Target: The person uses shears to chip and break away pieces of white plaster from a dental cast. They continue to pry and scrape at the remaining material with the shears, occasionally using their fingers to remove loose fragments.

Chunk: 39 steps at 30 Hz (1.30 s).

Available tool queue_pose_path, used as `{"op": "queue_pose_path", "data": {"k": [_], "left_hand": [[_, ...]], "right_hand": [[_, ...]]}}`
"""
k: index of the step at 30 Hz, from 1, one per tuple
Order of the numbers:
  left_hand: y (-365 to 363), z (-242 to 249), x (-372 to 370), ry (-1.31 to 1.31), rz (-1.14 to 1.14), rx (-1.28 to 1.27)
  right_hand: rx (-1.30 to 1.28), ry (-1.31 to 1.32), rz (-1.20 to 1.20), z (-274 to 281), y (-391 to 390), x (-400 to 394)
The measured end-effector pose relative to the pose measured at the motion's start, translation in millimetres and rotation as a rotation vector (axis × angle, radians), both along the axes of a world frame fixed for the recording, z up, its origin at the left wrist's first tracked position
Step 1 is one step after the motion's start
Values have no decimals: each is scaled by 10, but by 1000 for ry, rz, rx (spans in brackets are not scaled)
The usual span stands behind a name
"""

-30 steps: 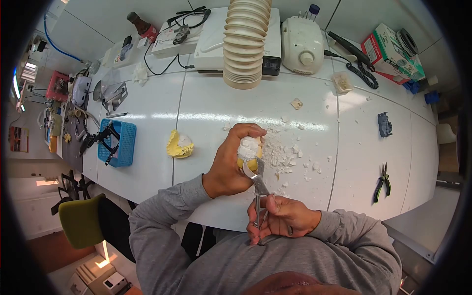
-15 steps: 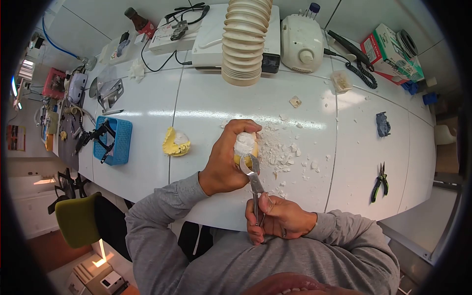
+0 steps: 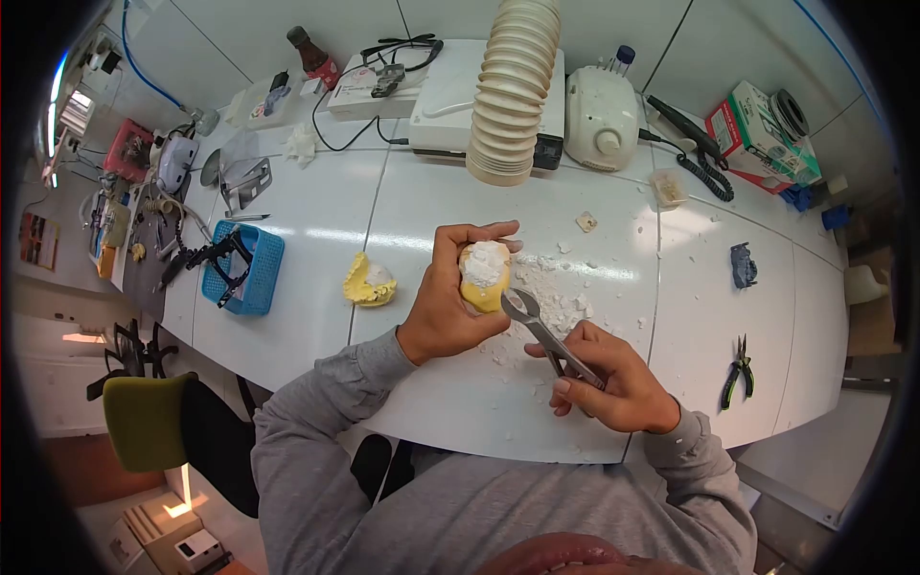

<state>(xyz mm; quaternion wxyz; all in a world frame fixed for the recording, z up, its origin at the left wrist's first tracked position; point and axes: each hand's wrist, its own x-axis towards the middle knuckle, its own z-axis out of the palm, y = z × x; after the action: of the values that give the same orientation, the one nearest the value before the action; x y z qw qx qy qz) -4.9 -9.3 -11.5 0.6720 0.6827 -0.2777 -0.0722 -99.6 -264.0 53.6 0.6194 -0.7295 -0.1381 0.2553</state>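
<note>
My left hand (image 3: pixel 448 311) is wrapped round a yellow and white plaster piece (image 3: pixel 485 265), its white, rough side facing up. My right hand (image 3: pixel 618 379) grips metal plaster nippers (image 3: pixel 554 345) by the handles. The jaws of the nippers are at the lower right edge of the piece, close to my left fingertips; whether they touch it I cannot tell. White plaster crumbs (image 3: pixel 556 304) lie scattered on the table just right of the piece. Left of my left hand rests a yellow dental model (image 3: pixel 368 282) with a white middle.
A ribbed hose (image 3: pixel 513 96) hangs over the back of the white table (image 3: pixel 307 249), beside a white control box (image 3: pixel 602 120). A blue basket (image 3: pixel 257 273) stands at the left. Green-handled pliers (image 3: pixel 738 372) and a dark blue-grey lump (image 3: pixel 743 266) lie at the right.
My right hand and the nippers have moved up and right, and the jaws have come away from the front of the piece. The view has shifted slightly.
</note>
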Motion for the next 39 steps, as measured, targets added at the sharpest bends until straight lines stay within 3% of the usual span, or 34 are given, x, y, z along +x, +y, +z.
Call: {"op": "queue_pose_path", "data": {"k": [2, 6, 11, 14, 21, 23, 28, 34, 39], "left_hand": [[-17, 47, -42, 81, -22, -35], [-9, 62, -83, 77, -33, 8], [15, 50, -133, 89, -40, -37], [49, 126, -187, 296, -47, -86], [88, 139, -153, 485, -110, -211], [92, 134, -137, 520, -112, -216], [50, 90, -145, 460, -125, -258], [51, 25, -140, 484, -122, -360], [54, 24, -182, 493, -58, -286]], "right_hand": [[-224, -487, -108, -58, -66, -13], [-507, -662, -214, 53, -107, -11], [-507, -659, -236, 10, -172, 33], [-476, -679, -243, -82, -169, 58], [-614, -820, -254, -203, -202, 84], [-563, -736, -357, -189, -172, 46], [-590, -861, -454, -197, -251, 86], [-701, -1024, -440, -206, -331, 94], [-750, -1132, -370, -39, -342, 300]]}}
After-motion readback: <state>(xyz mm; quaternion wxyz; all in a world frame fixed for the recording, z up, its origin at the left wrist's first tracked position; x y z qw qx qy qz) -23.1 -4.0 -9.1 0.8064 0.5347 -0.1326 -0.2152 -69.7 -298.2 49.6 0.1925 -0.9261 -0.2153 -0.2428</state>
